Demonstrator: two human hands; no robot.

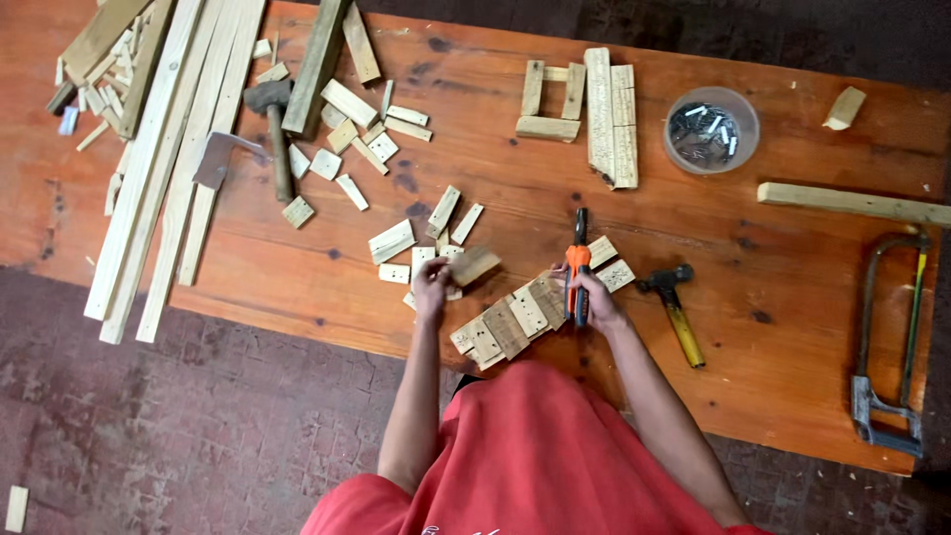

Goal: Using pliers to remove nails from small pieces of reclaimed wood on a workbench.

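Observation:
My left hand [432, 287] grips a small flat wooden block [474, 264], held just above the table near a scatter of similar pale blocks [393, 241]. My right hand [591, 300] is closed around a pair of pliers with orange and black handles [578, 267], its tip pointing away from me. Between the hands lies a slanted row of small blocks joined side by side on a strip [508, 324]. All of it rests on a reddish wooden table [495, 188].
A yellow-handled hammer [676, 310] lies right of my right hand. A hacksaw [890, 337], a long batten [852, 203], a clear bowl of nails [710, 129], a block frame [584, 109], another hammer [274, 134] and long planks [168, 159] also lie on the table.

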